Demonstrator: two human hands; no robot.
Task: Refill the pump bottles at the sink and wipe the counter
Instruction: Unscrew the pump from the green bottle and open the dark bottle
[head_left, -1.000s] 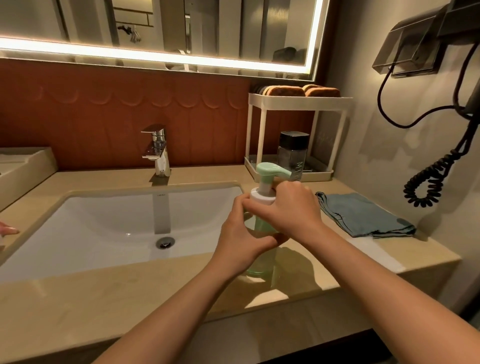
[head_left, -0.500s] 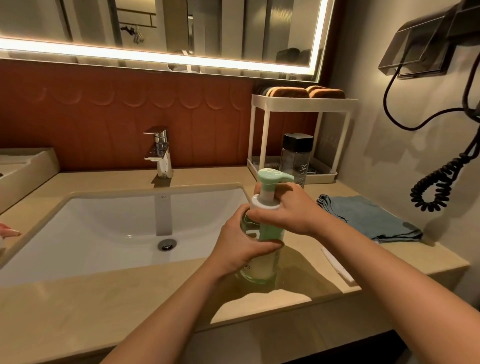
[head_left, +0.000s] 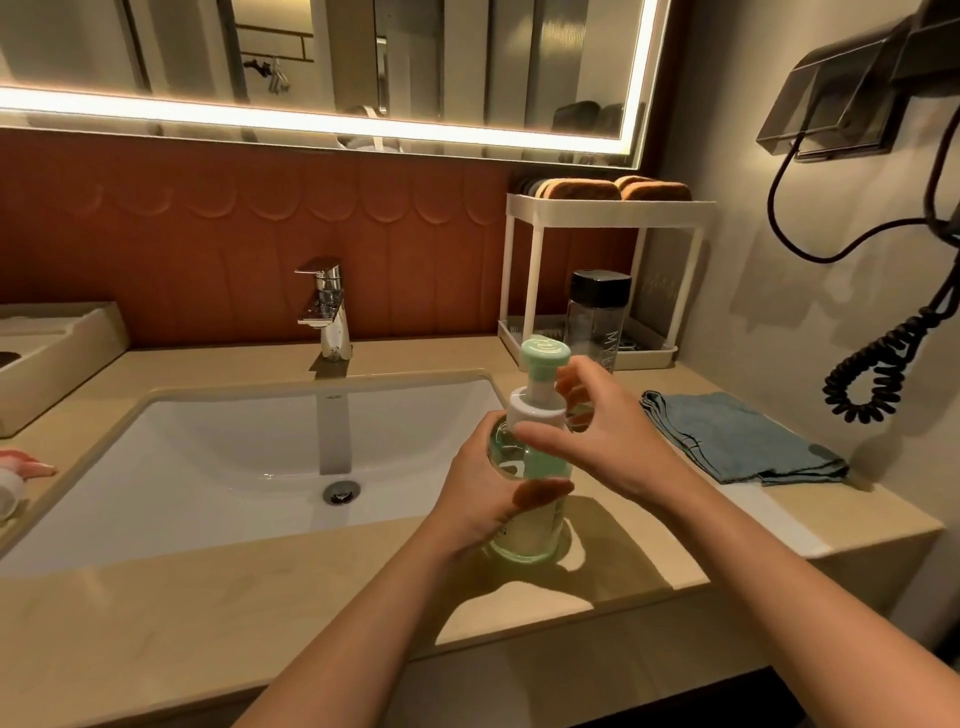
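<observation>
Right now the pump bottle (head_left: 530, 530) stands upright on the worktop (head_left: 208, 597), just right of the sink (head_left: 208, 441), base on the surface, both grips on it. The left grip (head_left: 480, 493) is clamped round the body from the left, thumb across the front at mid-height, fingers hidden behind. The right grip (head_left: 608, 441) comes in from the right at the top. Its thumb tip is against the front just under the white collar (head_left: 535, 413) and its index finger is curled up behind the pump neck, so it is closed on the collar; contact at the back is hidden. The pump head (head_left: 544, 357) sticks out above both grips.

Bottle look: clear, round, green liquid showing high up the body. The lower half has a pale label with dark letters, mostly covered by the left palm. Collar white, head mint green with a round top and a raised mark; can't tell which way the spout points.

Around: a dark-capped bottle (head_left: 597, 312) just behind the right grip, in front of a white rack (head_left: 608, 208) with brown pads (head_left: 579, 189) on top. A folded blue cloth (head_left: 737, 441) lies on the worktop to the right, apart from the grips. A tap (head_left: 322, 306) stands behind the sink, with a drain (head_left: 341, 491) in its bottom. A black coiled cord (head_left: 883, 358) hangs on the right wall. A beige tray (head_left: 62, 343) sits far left.
</observation>
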